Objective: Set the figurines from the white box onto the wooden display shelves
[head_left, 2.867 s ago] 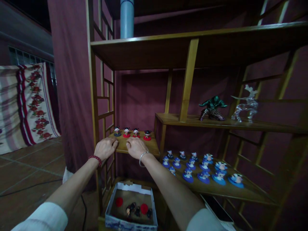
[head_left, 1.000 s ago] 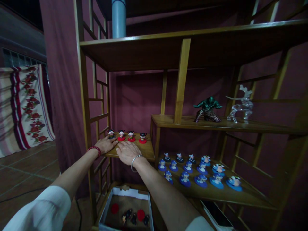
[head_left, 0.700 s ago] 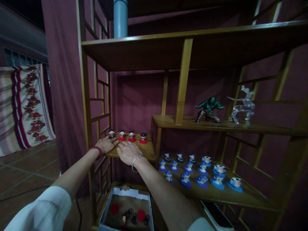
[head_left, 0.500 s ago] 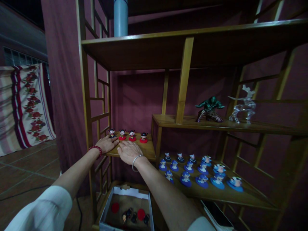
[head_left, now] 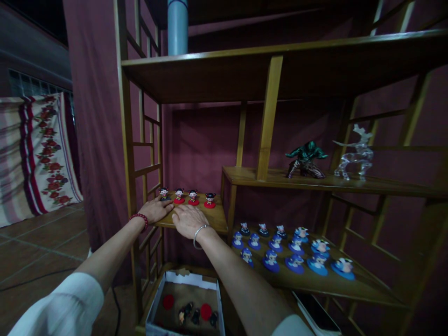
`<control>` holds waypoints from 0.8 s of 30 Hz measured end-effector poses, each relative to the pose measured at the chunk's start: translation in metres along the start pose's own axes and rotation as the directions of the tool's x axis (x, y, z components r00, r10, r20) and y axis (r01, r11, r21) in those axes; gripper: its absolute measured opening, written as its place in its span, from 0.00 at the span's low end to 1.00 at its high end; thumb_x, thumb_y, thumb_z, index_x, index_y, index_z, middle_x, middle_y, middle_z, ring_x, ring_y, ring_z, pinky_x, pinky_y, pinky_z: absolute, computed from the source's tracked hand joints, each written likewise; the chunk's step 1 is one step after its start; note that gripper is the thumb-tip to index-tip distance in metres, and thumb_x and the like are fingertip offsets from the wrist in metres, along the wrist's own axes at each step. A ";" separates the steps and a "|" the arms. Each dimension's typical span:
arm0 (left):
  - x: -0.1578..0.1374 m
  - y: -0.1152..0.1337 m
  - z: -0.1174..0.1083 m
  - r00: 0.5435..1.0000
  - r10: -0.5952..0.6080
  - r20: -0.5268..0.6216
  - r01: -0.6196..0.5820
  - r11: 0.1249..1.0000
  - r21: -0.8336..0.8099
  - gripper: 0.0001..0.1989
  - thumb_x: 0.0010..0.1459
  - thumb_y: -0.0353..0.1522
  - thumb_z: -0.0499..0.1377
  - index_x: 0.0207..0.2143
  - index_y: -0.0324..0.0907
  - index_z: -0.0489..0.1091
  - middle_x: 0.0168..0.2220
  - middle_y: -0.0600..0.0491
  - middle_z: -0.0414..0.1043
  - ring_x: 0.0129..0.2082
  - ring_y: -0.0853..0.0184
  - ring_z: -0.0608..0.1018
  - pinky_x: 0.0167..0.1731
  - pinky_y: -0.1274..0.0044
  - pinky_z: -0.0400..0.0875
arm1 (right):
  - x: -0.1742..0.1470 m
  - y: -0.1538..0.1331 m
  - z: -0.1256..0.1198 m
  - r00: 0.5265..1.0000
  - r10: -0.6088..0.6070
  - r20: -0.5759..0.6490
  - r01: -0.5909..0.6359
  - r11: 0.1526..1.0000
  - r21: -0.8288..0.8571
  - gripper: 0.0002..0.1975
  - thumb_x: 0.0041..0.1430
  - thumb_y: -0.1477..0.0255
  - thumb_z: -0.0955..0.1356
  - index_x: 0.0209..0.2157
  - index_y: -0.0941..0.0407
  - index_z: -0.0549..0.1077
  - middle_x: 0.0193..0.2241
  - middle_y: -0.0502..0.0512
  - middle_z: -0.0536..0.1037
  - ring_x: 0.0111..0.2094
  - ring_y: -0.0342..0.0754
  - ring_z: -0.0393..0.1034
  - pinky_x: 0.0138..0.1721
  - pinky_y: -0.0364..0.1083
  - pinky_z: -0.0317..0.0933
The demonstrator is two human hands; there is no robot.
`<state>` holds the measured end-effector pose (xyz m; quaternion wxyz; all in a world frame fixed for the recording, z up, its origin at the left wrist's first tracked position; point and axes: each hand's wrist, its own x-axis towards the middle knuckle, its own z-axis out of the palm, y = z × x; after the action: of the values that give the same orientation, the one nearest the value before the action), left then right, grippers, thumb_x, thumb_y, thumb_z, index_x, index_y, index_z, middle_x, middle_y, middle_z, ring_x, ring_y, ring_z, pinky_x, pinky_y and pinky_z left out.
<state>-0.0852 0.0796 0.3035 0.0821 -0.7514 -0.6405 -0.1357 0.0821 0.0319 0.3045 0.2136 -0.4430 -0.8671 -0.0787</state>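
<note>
Gripping nothing visible with either hand; can't see under the palms. Have left hand (head_left: 157, 210) laid palm-down at the front left corner of the small shelf (head_left: 215, 221), fingers extended flat, just in front of the dark-based figurine (head_left: 164, 192); can't confirm contact. Have right hand (head_left: 189, 221) palm-down over the same front edge, nearer its middle, fingers straight and aimed at the left fingertips; can't tell touching from a slim gap. Wearing red bead bracelet (head_left: 144, 218) on left wrist, silver bangle (head_left: 195, 237) on right. See black-haired figurines upright in a row toward the small shelf's back edge: dark-based one near the back left corner, then three red-based figurines (head_left: 192, 196) spaced out toward the right edge. Below the front edge, see cardboard box (head_left: 191, 279) holding red discs (head_left: 206, 311), one near its left wall, one toward its right, plus small dark-haired figures (head_left: 196, 317) lying around the latter. On the lower right shelf (head_left: 371, 287), see blue- and purple-based figurines (head_left: 270, 260) in rows up to the front edge, with black-based figurines (head_left: 263, 229) at the back left. Above, on the raised shelf (head_left: 245, 175), see green statuette (head_left: 307, 158) left of clear deer (head_left: 356, 154).
</note>
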 end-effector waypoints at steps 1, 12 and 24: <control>-0.002 0.000 0.000 1.000 -0.005 -0.025 0.004 1.000 -0.008 0.26 0.54 0.48 0.39 0.51 0.51 0.61 0.54 0.53 0.60 0.53 0.62 0.62 0.47 0.70 0.59 | 0.000 0.000 0.000 1.000 -0.002 -0.002 0.002 1.000 -0.004 0.22 0.59 0.65 0.51 0.47 0.56 0.65 0.47 0.57 0.68 0.47 0.49 0.59 0.46 0.50 0.51; -0.020 0.005 -0.005 0.917 0.083 -0.390 -0.123 0.989 -0.079 0.18 0.53 0.35 0.46 0.41 0.42 0.70 0.44 0.50 0.68 0.46 0.66 0.68 0.48 0.77 0.61 | 0.002 0.000 0.003 1.000 -0.017 -0.023 0.016 0.999 -0.046 0.21 0.58 0.66 0.51 0.43 0.57 0.68 0.45 0.57 0.69 0.45 0.50 0.60 0.44 0.50 0.53; -0.009 0.012 -0.010 0.954 0.275 -0.120 -0.286 0.954 -0.092 0.22 0.55 0.31 0.43 0.53 0.47 0.59 0.55 0.56 0.58 0.55 0.70 0.59 0.53 0.78 0.52 | -0.001 -0.003 -0.002 1.000 0.007 0.014 -0.006 0.999 -0.037 0.20 0.59 0.67 0.51 0.44 0.57 0.67 0.46 0.57 0.68 0.46 0.49 0.59 0.46 0.50 0.51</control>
<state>-0.0757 0.0659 0.3103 0.0935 -0.8299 -0.5136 -0.1967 0.0812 0.0290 0.3064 0.1994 -0.4503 -0.8656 -0.0906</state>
